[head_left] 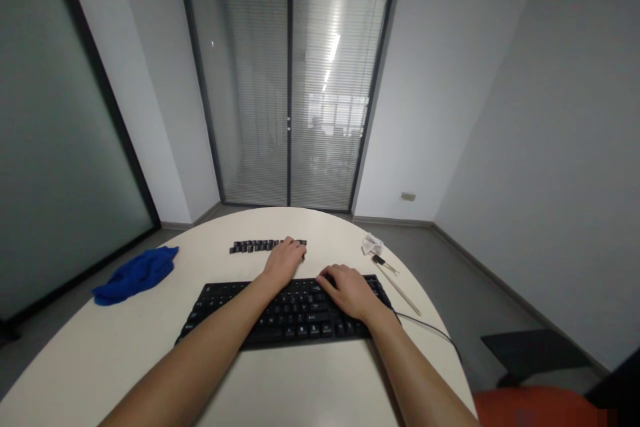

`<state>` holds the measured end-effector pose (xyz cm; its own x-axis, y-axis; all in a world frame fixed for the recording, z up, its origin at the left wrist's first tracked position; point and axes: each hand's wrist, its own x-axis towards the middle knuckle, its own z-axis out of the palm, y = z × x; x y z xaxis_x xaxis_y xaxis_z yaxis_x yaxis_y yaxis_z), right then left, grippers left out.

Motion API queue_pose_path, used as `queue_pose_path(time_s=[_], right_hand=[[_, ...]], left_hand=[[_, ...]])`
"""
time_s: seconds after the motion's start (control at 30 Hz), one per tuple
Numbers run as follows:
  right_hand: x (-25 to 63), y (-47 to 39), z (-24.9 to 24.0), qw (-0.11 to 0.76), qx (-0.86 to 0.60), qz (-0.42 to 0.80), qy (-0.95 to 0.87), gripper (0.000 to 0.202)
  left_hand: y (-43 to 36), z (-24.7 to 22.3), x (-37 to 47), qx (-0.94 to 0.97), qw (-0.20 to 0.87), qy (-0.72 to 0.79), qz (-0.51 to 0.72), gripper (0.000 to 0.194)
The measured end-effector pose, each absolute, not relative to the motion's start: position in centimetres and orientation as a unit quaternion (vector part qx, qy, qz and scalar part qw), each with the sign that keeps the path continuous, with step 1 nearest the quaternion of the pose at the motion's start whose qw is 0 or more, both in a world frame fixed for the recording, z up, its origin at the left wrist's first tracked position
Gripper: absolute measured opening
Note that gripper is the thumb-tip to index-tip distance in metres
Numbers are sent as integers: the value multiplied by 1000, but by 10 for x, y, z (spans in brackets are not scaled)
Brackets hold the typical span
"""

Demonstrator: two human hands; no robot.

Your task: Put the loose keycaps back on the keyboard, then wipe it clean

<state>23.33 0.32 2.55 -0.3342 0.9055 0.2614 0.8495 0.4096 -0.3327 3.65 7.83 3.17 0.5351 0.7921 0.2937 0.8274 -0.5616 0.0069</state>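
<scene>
A black keyboard [300, 320] lies on the round cream table, some of its keys hidden under my forearms. Beyond it are loose black keycaps [253, 246] set out in short rows. My left hand [286, 260] reaches over the keyboard to the right end of these rows. Its fingers are bent together around a small dark keycap [303, 255], mostly covered by the fingertips. My right hand [350, 288] rests over the keyboard's upper right part, palm down, with the thumb apart from the loosely curved fingers and nothing visible held.
A blue cloth [137, 275] lies crumpled at the table's left. At the right edge are a white crumpled tissue [372, 244], a small black-headed brush [379, 259] and a thin pale stick [400, 290]. The keyboard's cable [430, 327] runs off the right edge, near a red chair [537, 407].
</scene>
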Motion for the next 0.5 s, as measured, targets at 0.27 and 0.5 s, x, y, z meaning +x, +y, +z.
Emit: queue_pose_path(time_s=[0.27,0.5], right_hand=[[233,4,23,201,-537,63,-817,39],[233,3,24,201,-533,67,-819,39]], left_hand=[[20,30,15,-823,-58,-497,-268,22],[3,7,14,-792,-156,-479,-346,19]])
